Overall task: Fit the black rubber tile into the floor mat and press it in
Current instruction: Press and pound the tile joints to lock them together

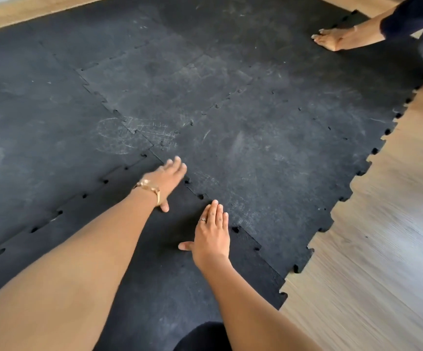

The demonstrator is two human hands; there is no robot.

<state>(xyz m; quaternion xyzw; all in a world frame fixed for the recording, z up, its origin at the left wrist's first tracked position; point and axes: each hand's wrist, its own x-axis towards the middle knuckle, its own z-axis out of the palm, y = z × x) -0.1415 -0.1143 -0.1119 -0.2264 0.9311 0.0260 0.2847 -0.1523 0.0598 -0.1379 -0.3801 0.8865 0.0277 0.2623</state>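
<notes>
Underfoot, scuffed black floor mat (205, 84) covers pale wood flooring (382, 249); both hands (211, 239) lie flat, open.

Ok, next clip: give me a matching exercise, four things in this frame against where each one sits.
Things:
1. left hand
2. right hand
3. bare foot
4. wooden floor

Places:
A. far right corner of the floor mat
B. flat on the near tile, ring on one finger
C. right of the mat's toothed edge
D. at the tile's far corner, gold watch on the wrist

Pairs: 1-D, 2-B, 3-A, 4-C
</notes>
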